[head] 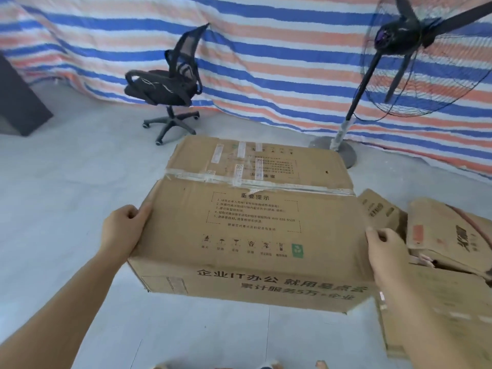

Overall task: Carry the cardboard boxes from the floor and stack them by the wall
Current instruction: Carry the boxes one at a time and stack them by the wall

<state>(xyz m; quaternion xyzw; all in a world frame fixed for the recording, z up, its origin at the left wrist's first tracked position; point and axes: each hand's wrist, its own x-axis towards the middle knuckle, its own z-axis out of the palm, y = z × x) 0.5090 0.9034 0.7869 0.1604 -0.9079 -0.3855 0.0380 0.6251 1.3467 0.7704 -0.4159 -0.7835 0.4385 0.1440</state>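
I saw a brown cardboard box (253, 222) with black print and a green square mark. Behind it hung a blue, orange and white striped tarpaulin (266, 49), beside a black office chair (165, 86).

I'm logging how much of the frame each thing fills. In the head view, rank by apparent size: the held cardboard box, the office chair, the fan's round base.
1. Cardboard box, gripped by the left hand and right hand; it is also nearest the camera, which exaggerates it.
2. Office chair.
3. Fan base, partly hidden behind the box.
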